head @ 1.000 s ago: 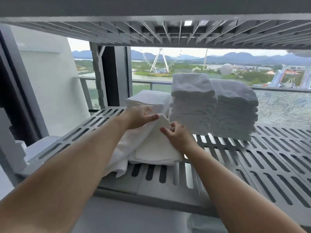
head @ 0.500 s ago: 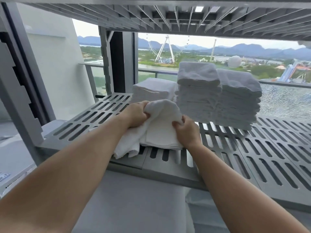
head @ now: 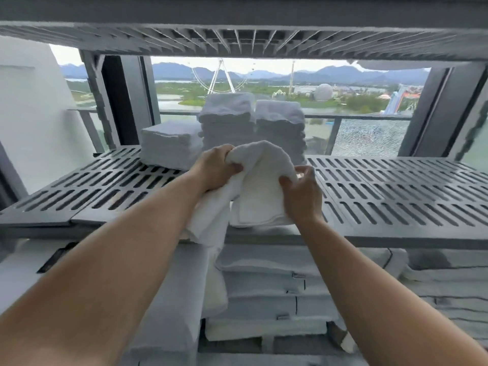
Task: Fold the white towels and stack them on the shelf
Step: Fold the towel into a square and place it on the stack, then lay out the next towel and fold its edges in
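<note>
White stacks (head: 227, 122) already stand mid-frame on the shelf (head: 396, 186); left hand (head: 214, 167) and right hand (head: 303, 194) clamp fingers on one half-folded towel (head: 261, 186)

Three towel stacks (head: 169, 146), one loose towel (head: 260, 191).

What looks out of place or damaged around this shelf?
The glass panel behind the shelf, on the right, looks crazed with fine cracks, as if shattered. The towel gripped by the left hand and right hand is bunched, one end hanging over the shelf's front edge. The stacks look tidy.
</note>
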`<state>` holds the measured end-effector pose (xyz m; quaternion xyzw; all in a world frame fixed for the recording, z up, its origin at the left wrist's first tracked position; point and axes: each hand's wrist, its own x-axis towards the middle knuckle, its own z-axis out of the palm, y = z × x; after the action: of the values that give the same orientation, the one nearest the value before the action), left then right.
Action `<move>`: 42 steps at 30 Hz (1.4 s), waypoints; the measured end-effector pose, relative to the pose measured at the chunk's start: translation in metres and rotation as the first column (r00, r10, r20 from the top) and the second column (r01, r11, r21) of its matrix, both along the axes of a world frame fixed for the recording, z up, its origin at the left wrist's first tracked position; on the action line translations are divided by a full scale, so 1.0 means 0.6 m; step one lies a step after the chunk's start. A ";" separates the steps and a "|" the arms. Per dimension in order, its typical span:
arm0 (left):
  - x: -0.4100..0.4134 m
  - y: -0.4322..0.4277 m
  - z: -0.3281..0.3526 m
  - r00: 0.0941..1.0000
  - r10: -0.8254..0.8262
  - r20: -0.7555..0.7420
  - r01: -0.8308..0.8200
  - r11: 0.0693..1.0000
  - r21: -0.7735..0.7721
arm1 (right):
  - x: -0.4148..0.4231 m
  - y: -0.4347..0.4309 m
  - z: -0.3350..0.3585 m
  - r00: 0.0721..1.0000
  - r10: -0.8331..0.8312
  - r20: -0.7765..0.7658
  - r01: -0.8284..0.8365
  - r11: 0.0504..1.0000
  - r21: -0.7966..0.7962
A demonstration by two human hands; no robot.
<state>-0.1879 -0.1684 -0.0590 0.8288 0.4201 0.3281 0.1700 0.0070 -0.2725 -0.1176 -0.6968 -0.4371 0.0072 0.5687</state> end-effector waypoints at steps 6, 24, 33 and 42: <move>0.145 -0.053 0.026 0.994 -0.106 -0.022 0.106 0.994 0.019 | 0.125 -0.079 0.010 0.990 -0.141 -0.015 0.140 0.990 -0.012; 0.566 0.019 0.067 0.925 -0.328 -0.193 0.359 0.919 0.162 | 0.499 -0.086 0.040 0.808 -0.528 0.260 0.543 0.840 0.017; 0.676 0.012 0.063 0.952 -0.211 -0.222 0.307 0.662 0.684 | 0.650 -0.091 0.077 0.680 -0.643 0.351 0.610 0.762 0.215; 0.753 -0.040 -0.082 0.770 -0.147 -0.621 0.205 0.978 0.022 | 0.761 -0.087 -0.016 0.906 0.170 0.388 0.078 0.834 -0.547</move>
<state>0.2636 -0.1922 -0.1082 0.9327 0.3579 0.0406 0.0169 0.4637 -0.3250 -0.1274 -0.8043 -0.5453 -0.0038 0.2362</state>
